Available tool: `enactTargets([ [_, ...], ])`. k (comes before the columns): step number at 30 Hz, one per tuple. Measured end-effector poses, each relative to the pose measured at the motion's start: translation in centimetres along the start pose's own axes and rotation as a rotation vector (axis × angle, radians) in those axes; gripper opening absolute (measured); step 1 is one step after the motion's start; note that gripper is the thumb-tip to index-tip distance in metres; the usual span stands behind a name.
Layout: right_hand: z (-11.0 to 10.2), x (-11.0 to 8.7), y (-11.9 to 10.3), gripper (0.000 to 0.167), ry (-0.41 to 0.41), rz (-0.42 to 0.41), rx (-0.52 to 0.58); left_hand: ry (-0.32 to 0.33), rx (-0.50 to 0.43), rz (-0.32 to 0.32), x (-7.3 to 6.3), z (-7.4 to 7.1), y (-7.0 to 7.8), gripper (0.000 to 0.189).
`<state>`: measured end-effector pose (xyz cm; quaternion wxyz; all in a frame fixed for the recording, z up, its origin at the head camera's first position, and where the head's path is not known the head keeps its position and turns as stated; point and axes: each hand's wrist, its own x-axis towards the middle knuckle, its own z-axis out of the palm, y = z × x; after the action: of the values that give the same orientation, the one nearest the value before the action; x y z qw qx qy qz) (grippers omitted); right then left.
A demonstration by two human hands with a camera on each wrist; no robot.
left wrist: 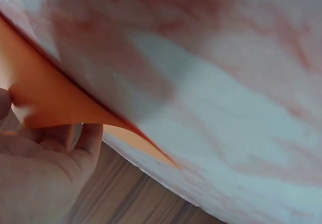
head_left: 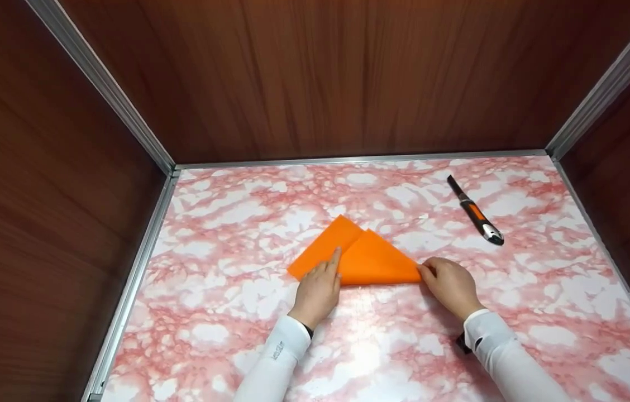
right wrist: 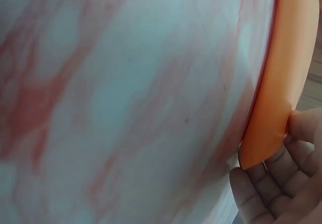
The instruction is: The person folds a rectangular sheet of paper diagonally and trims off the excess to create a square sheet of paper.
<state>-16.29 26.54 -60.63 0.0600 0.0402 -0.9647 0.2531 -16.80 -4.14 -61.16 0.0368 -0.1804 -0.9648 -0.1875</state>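
Two grips: we are pinching the orange paper point(head_left: 364, 258) with left hand point(head_left: 318, 291) and right hand point(head_left: 452, 285), its long near edge running sideways between them.

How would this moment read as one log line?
left hand: touches sheet | right hand: pinches its right corner | knife: lies apart on table

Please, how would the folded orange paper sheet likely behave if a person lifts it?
The folded orange paper sheet is probably light, as its edges look thin. It would likely bend rather than stay rigid, since its edge curves in the left wrist view. It might also unfold somewhat: one flap overlaps another, and no fastening is visible.
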Motion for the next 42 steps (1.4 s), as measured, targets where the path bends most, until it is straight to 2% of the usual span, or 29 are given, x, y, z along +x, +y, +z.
enactTargets([
  [4,0.1,0.0,-0.3,0.018,-0.008,-0.003,-0.032,0.024,0.054,0.069,0.1,0.1,0.2,0.063],
  [7,0.1,0.2,-0.5,0.017,-0.03,-0.006,-0.053,0.023,0.168,0.15,0.0,0.3,0.4,0.058],
  [10,0.1,0.3,-0.7,0.017,-0.043,-0.007,-0.068,-0.02,0.247,0.225,-0.1,0.5,0.7,0.053],
  [12,0.1,0.4,-0.7,0.017,-0.043,-0.003,-0.075,-0.071,0.254,0.246,-0.1,0.6,1.0,0.052],
  [16,0.2,0.4,-0.9,0.017,-0.037,0.006,-0.083,-0.181,0.247,0.22,-0.2,0.9,1.3,0.053],
  [19,0.2,0.1,-1.0,0.016,-0.031,0.011,-0.074,-0.219,0.257,0.199,-0.2,1.2,1.5,0.052],
  [25,0.2,-0.9,-0.9,0.017,-0.011,-0.012,-0.022,-0.219,0.245,0.188,-0.2,1.6,1.7,0.05],
  [33,0.2,-2.4,-0.3,0.024,0.069,-0.129,-0.03,-0.2,0.291,0.154,0.0,1.8,1.9,0.053],
  [42,0.4,-2.8,-0.2,0.023,0.114,-0.129,-0.04,-0.23,0.294,0.112,0.2,1.7,2.4,0.054],
])
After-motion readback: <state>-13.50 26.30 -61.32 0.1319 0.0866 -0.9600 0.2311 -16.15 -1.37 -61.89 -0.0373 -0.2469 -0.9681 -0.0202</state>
